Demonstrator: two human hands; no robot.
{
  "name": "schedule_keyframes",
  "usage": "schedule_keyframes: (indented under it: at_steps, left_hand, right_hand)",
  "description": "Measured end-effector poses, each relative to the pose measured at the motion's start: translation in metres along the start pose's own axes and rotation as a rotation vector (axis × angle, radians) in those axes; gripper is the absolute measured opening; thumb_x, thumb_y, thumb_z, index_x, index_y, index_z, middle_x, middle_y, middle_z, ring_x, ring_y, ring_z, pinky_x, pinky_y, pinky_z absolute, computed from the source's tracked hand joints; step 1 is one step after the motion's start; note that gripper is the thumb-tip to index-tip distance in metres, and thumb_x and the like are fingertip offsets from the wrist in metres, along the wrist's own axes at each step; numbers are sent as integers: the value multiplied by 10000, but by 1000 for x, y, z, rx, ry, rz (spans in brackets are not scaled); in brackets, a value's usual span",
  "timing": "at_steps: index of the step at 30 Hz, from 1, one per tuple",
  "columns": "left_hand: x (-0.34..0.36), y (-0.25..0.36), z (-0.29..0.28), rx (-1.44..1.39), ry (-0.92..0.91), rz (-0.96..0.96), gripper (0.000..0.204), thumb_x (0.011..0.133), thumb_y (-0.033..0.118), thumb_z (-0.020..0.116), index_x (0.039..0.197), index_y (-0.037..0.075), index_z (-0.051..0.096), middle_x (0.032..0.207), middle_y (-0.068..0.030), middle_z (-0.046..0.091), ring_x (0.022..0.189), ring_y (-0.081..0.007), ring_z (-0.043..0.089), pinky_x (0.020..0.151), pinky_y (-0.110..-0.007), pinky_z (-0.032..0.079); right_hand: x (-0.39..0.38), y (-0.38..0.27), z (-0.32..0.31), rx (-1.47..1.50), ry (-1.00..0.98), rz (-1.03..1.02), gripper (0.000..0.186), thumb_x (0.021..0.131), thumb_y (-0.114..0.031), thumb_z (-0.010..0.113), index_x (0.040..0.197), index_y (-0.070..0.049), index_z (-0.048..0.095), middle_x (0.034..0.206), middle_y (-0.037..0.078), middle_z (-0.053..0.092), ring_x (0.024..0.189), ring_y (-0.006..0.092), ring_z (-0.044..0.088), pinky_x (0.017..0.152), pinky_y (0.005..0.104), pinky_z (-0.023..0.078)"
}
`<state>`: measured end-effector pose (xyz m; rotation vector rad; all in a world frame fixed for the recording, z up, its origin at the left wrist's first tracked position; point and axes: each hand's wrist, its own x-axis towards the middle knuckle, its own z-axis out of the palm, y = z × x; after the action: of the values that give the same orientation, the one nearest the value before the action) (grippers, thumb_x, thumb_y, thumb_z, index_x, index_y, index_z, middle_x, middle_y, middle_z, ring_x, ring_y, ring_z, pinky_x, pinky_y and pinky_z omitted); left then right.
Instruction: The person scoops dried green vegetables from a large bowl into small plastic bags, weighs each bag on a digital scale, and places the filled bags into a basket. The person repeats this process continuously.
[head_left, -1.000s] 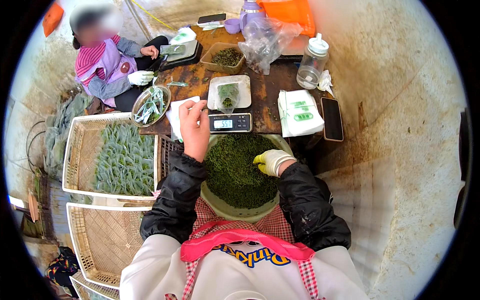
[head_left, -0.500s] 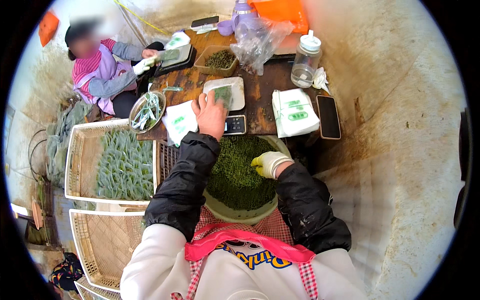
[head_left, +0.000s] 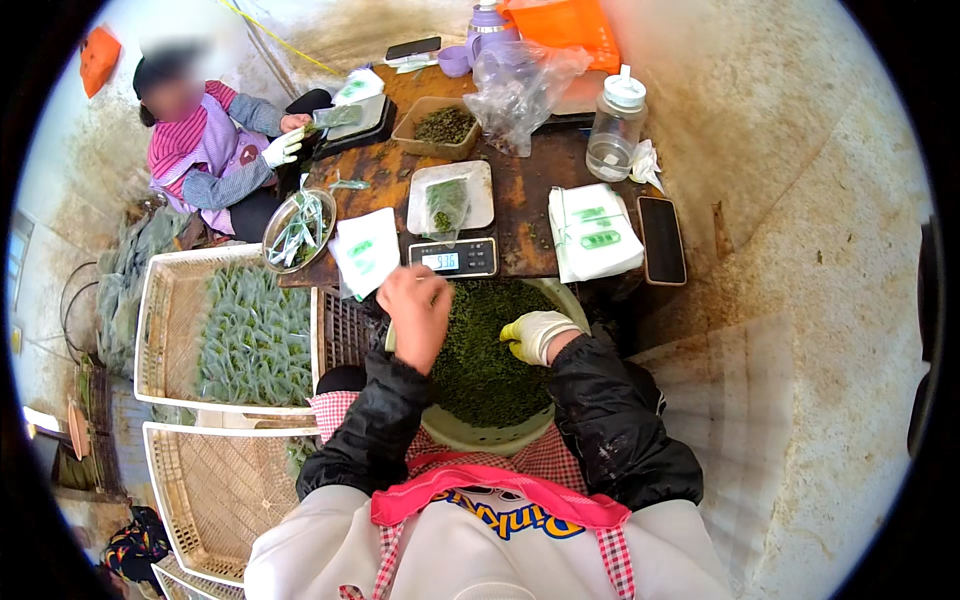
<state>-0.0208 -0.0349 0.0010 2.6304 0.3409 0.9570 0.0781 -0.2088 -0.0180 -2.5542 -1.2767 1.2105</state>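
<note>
Left of the digital scale (head_left: 481,195), a plastic crate (head_left: 225,405) holds filled bags (head_left: 255,340). Just this side of the scale hovers my bare left hand (head_left: 415,308), fingers curled; whether around anything, I can't tell. One filled clear bag (head_left: 447,206) lies on the scale. Below the scale, at the basin (head_left: 490,437) of loose greens (head_left: 485,385), my gloved right hand (head_left: 541,336) bunches its fingertips, grip hidden.

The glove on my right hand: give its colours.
The glove is white with yellow fingertips, best seen in the head view.

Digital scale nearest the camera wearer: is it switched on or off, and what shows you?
On: the digital scale has lit digits showing on its front display.
</note>
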Motion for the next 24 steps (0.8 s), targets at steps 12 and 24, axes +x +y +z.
schedule_keyframes:
  at_steps: [12,24]
  left_hand:
    - [40,-15,1,141,-3,160,264,731,135,717,986,102,659,1160,-103,545,1133,-337,468,934,-483,329]
    - [77,-26,35,363,-46,242,84,757,114,669,813,53,660,1117,-93,555,1142,-308,459,969,-474,292]
  right_hand:
    - [3,-2,5,-15,26,0,379,869,-211,583,1245,-236,626,1137,99,669,1016,315,637,892,405,496]
    - [11,-13,-4,-39,-92,-17,481,874,-132,558,1345,-225,540,1302,81,583,1121,320,597,943,423,494]
